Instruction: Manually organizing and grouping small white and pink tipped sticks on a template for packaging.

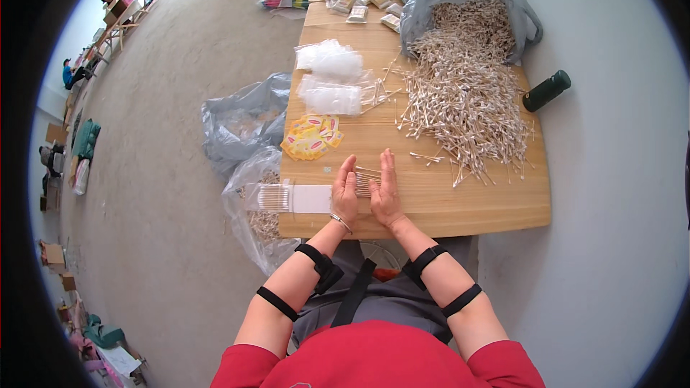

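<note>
At the table's near edge my left hand [344,194] and my right hand [387,194] stand on edge, palms facing, fingers stretched out. Between them lies a small row of cotton swabs [365,181], set crosswise, their ends at my palms. Left of my left hand is a white card or sleeve [311,199], partly hidden by the wrist. Beyond it, at the table's left edge, a flat pack of lined-up swabs [273,197] shows. A big heap of loose cotton swabs [463,104] spills from a grey plastic bag [420,11] at the right.
Yellow printed cards [313,136] lie left of centre, with clear plastic sleeves [330,93] behind. Filled small packs [358,13] sit at the far end. A dark green bottle [546,91] stands by the right wall. Plastic bags [248,118] hang at the left edge.
</note>
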Available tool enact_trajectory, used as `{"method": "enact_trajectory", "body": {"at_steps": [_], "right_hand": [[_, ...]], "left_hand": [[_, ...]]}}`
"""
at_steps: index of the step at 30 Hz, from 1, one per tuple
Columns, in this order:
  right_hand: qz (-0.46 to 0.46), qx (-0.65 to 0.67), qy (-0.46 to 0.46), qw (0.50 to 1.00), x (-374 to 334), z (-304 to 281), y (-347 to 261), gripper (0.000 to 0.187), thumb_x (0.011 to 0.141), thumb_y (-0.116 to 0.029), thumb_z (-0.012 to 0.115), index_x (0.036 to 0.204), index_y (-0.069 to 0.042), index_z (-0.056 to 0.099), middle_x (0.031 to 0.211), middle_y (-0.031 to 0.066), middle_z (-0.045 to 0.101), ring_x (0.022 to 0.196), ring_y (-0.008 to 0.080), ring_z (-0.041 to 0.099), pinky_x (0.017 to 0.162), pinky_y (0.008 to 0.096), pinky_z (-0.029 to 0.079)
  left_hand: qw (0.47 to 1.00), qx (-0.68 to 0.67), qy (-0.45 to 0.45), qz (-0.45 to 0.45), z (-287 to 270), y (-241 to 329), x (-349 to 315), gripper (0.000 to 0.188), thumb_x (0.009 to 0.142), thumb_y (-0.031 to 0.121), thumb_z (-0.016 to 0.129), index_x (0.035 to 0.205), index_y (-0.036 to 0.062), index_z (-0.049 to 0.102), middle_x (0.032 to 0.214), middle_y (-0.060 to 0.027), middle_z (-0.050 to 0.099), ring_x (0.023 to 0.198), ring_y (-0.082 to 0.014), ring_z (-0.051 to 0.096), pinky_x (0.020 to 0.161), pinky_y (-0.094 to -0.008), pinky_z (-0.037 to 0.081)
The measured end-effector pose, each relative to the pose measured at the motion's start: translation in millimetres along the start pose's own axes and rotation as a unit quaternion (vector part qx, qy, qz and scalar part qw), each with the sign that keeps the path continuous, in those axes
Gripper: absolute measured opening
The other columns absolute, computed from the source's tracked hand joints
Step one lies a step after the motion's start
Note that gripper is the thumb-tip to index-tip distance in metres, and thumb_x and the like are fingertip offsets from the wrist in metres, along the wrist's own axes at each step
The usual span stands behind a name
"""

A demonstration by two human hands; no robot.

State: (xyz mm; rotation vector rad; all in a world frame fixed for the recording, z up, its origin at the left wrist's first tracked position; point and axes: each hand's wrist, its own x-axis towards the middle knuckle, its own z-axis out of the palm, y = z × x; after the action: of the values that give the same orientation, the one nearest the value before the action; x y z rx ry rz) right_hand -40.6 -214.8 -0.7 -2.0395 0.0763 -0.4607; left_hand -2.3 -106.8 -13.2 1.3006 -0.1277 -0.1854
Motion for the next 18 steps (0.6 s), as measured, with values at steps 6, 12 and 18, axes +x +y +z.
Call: {"method": "enact_trajectory", "body": {"at_steps": [6, 12, 18], "right_hand": [[-0.033, -0.335, -0.028, 0.941, -8.7, -9.1, -11.3, 0.072, 0.084, -0.023, 0.055, 0.14, 0.005, 0.019, 0.148, 0.0223, 0.016, 0.139, 0.035, 0.01, 0.113, 0.0462, 0.01], [-0.048, -0.431, -0.209, 0.877, 3.0, -11.5, -5.9, 0.1, 0.075, -0.059, 0.056, 0.141, 0.004, 0.017, 0.148, 0.0203, 0.016, 0.14, 0.032, 0.007, 0.113, 0.045, 0.004], [-0.059, -0.442, -0.23, 0.865, 0.0, -15.8, -12.5, 0.096, 0.079, -0.061, 0.051, 0.142, 0.003, 0.016, 0.149, 0.0184, 0.014, 0.14, 0.0311, 0.008, 0.113, 0.0452, 0.004]], "left_hand": [[0.999, -0.05, 0.009, -0.018, -5.1, -1.0, -0.5, 0.042, 0.099, 0.019, 0.037, 0.134, -0.0039, 0.037, 0.137, -0.0138, 0.041, 0.128, -0.0208, 0.037, 0.109, -0.0315, 0.027], [0.997, -0.078, -0.011, -0.008, -3.2, -1.3, 2.3, 0.043, 0.099, 0.021, 0.037, 0.134, -0.0046, 0.036, 0.138, -0.0155, 0.038, 0.13, -0.0214, 0.034, 0.11, -0.0325, 0.026], [0.995, -0.091, 0.034, 0.007, -4.7, -8.6, 1.2, 0.043, 0.099, 0.021, 0.036, 0.134, -0.0033, 0.035, 0.139, -0.0133, 0.038, 0.131, -0.0205, 0.033, 0.11, -0.0325, 0.024]]}}
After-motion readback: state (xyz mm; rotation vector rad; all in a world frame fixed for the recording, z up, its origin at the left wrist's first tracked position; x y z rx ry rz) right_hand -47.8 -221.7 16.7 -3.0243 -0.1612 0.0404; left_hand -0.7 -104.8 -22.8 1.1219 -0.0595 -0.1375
